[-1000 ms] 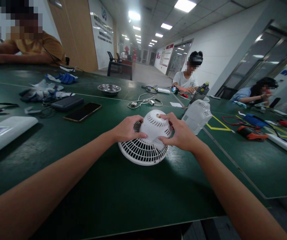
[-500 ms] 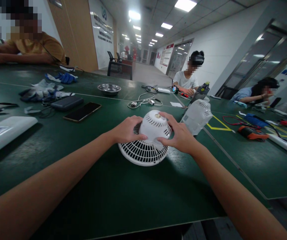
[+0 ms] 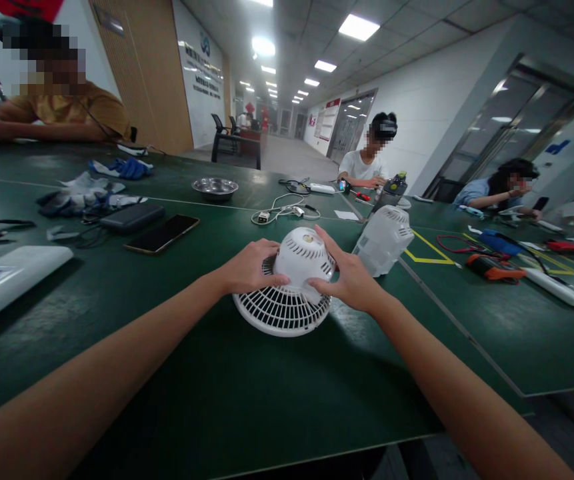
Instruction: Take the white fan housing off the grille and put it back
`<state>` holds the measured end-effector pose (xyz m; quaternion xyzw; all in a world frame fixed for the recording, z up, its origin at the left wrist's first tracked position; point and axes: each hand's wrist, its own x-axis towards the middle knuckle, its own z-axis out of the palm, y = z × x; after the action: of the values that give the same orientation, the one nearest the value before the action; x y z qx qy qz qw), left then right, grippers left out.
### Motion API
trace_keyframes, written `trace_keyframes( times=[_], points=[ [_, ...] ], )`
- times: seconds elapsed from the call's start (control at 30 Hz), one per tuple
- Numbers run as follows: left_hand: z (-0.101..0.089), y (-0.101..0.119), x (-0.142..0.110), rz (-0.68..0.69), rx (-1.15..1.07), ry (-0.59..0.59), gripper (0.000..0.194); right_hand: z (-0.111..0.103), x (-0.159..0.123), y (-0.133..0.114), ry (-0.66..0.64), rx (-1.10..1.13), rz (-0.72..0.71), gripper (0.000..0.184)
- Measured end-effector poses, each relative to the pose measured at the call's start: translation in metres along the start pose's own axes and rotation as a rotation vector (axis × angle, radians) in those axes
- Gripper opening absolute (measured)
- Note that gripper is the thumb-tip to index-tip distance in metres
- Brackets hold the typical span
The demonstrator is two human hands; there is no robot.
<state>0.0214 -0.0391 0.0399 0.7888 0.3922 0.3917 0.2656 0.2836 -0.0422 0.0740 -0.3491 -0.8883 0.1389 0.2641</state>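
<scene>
A white fan head (image 3: 287, 310) lies grille-down on the green table (image 3: 247, 393), its slotted, domed motor cover facing up. From the left, my left hand (image 3: 255, 268) is wrapped against the dome, with the thumb across its front and the other fingers partly hidden behind. On the other side my right hand (image 3: 349, 277) grips the dome, thumb at the front and index finger near the top. Just beyond my right hand stands a translucent white plastic housing (image 3: 385, 241), apart from the fan.
A phone (image 3: 163, 234), a dark power bank (image 3: 134, 217), gloves (image 3: 81, 193) and a white device (image 3: 14, 283) lie to the left. Farther back are a metal bowl (image 3: 215, 188) and a white cable (image 3: 287, 212). An orange multimeter (image 3: 495, 267) lies right. Several people sit around.
The whole view has shifted slightly, so the scene sits a little lower and more to the left. Both hands keep their hold on the fan head.
</scene>
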Motion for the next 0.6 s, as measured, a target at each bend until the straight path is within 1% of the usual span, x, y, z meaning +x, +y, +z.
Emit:
trace_keyframes(
  times=[0.07, 0.13, 0.17, 0.27, 0.3, 0.37, 0.4, 0.5, 0.53, 0.6],
  points=[
    [0.000, -0.003, -0.002, -0.002, -0.029, 0.019, 0.034, 0.006, 0.000, 0.004, 0.044, 0.011, -0.010, 0.096],
    [0.001, -0.011, -0.004, -0.022, -0.104, 0.088, 0.025, 0.013, 0.001, 0.010, 0.079, 0.024, 0.000, 0.096],
    [0.000, -0.017, -0.005, -0.059, -0.163, 0.167, 0.025, 0.016, 0.002, 0.013, 0.093, 0.033, 0.014, 0.096],
    [-0.001, -0.044, -0.004, -0.282, -0.307, 0.418, 0.022, 0.021, 0.003, 0.023, 0.095, 0.099, 0.088, 0.097],
    [-0.003, -0.054, -0.003, -0.326, -0.322, 0.519, 0.019, 0.022, 0.002, 0.027, 0.080, 0.137, 0.112, 0.098],
    [-0.005, -0.071, 0.000, -0.366, -0.337, 0.623, 0.015, 0.023, 0.002, 0.034, 0.049, 0.215, 0.138, 0.103],
    [-0.006, -0.077, 0.001, -0.371, -0.353, 0.635, 0.017, 0.024, 0.001, 0.037, 0.040, 0.246, 0.134, 0.107],
    [-0.009, -0.087, 0.003, -0.404, -0.376, 0.665, 0.039, 0.026, 0.001, 0.044, 0.047, 0.306, 0.095, 0.114],
    [-0.009, -0.089, 0.003, -0.416, -0.381, 0.671, 0.042, 0.027, 0.001, 0.045, 0.060, 0.318, 0.087, 0.114],
    [-0.009, -0.089, 0.003, -0.426, -0.409, 0.658, 0.041, 0.029, 0.001, 0.045, 0.091, 0.333, 0.095, 0.111]
  ],
)
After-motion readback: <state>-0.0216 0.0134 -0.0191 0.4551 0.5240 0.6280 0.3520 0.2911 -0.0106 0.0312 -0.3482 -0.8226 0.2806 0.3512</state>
